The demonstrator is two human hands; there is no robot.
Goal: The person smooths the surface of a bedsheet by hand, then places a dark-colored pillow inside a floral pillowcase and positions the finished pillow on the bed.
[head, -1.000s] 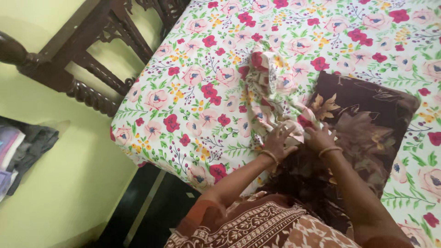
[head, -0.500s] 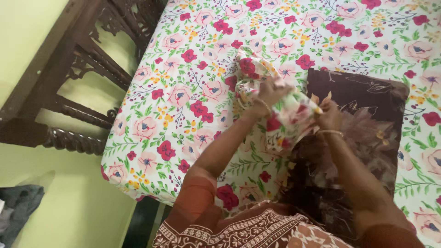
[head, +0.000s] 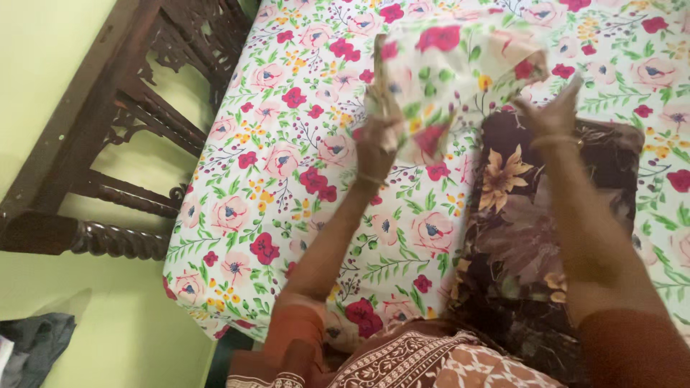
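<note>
My left hand (head: pixel 379 133) and my right hand (head: pixel 550 113) are raised above the bed, each gripping an edge of a white floral cloth (head: pixel 460 68) stretched between them. The cloth's red and pink flowers match the bedsheet (head: pixel 287 165) below, and motion blurs it. Under my right forearm lies a dark brown cushion (head: pixel 532 230) with tan flower print, resting on the sheet. Both wrists wear thin bangles.
A dark carved wooden bed frame (head: pixel 136 129) stands at the left against a pale green wall. A grey cloth heap (head: pixel 36 345) lies at the bottom left on the green floor. My patterned brown garment (head: pixel 431 363) fills the bottom edge.
Both hands have lifted the floral cloth up off the dark cushion and spread it apart between them. The camera has shifted closer to the bed.
</note>
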